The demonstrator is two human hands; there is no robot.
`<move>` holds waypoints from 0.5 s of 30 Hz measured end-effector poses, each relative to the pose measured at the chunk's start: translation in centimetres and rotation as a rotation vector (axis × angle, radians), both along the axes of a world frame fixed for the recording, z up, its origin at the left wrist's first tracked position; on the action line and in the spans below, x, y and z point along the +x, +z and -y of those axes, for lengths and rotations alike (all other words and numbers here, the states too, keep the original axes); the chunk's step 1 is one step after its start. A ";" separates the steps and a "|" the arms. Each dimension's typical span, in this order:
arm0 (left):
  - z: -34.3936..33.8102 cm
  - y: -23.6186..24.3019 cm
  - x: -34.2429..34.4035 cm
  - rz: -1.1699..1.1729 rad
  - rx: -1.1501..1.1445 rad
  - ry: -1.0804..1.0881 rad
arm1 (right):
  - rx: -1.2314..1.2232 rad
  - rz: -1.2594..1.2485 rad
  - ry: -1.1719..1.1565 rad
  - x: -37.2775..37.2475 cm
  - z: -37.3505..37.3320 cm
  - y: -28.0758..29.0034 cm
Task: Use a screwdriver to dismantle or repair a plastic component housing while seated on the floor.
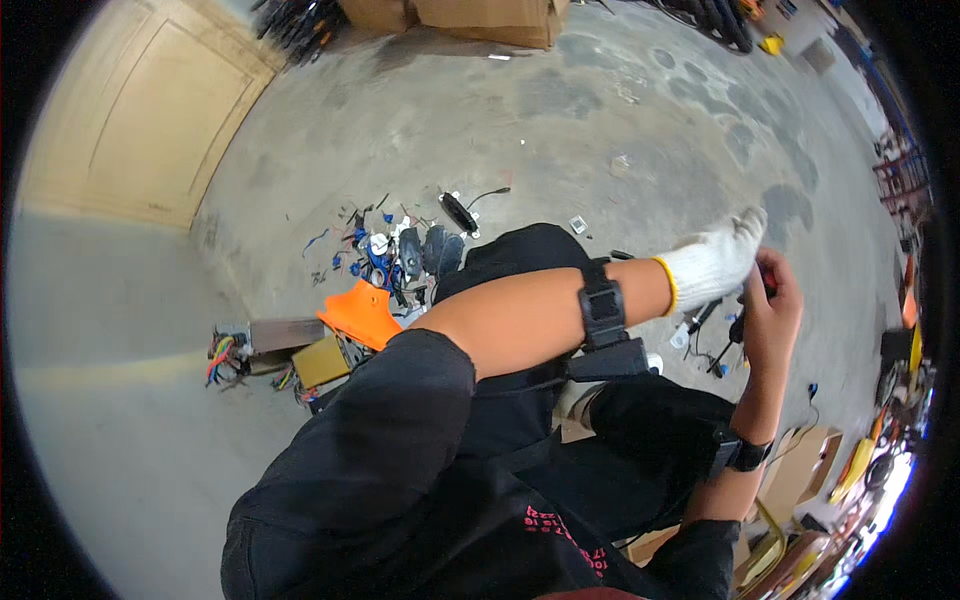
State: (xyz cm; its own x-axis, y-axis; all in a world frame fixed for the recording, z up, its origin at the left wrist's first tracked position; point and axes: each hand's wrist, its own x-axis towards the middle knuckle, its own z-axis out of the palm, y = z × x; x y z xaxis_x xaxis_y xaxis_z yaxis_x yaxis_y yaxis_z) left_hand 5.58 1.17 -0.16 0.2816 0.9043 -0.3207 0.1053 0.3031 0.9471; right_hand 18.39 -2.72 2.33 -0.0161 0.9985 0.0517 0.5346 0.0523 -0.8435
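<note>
Both arms reach to the right. A white knit glove with a yellow cuff covers my left hand; its fingers are curled, and whatever they grip cannot be made out. Just beside it, nearly touching, is my bare right hand, closed around a small red-and-black thing that mostly hides in the palm. Below the hands, dark tools or cable pieces lie on the concrete floor. Black straps with small devices sit on my left forearm and right wrist.
Left of my knees lie a heap of small blue, white and black parts, an orange plastic piece and a metal box with coloured wires. A black oval part with a cable lies ahead. Cardboard boxes stand farther off; another box is at right.
</note>
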 end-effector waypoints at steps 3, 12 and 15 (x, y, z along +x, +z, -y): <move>0.0 1.4 1.2 -0.004 -0.058 -0.043 | -0.009 0.017 0.001 2.8 -0.7 -0.2; 0.9 0.6 -0.2 0.271 0.016 -0.114 | 0.085 0.168 0.016 1.8 0.3 -0.9; 0.6 -0.2 0.1 0.108 0.145 -0.074 | 0.219 0.175 0.035 2.1 0.2 -1.6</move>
